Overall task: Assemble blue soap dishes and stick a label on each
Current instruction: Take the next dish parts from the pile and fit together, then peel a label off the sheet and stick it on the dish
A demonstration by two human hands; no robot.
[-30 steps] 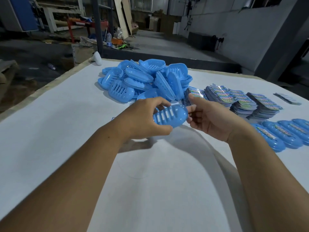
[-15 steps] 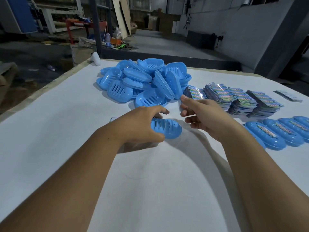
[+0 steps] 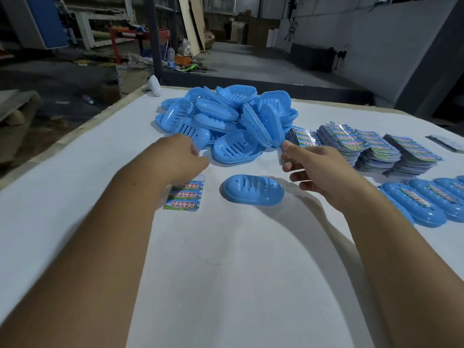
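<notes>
The white tabletop fills most of the frame under my forearms. At upper centre sits the pile of loose blue dish parts, tipped every which way, slotted trays and plain shells mixed. To its right, at mid right, stand the stacks of label sheets, glossy and colourful, print too small to read. Along the right edge lies a row of finished soap dishes, each with a label strip running along its long side.

In the centre lies the assembled soap dish, slotted face up, its long axis running left to right, tilted slightly down to the right. A second ago I held it up between both hands; now it rests free on the tabletop.

My right hand hovers just right of it, fingers loosely curled and apart, pinching nothing I can make out. My left hand has moved up toward the pile's near edge, blurred, fingers curled under; I cannot tell whether it grips anything.

Below my left hand lies a label sheet; its rows read "洗手护健康 你我共参与", partly covered by my wrist
</notes>
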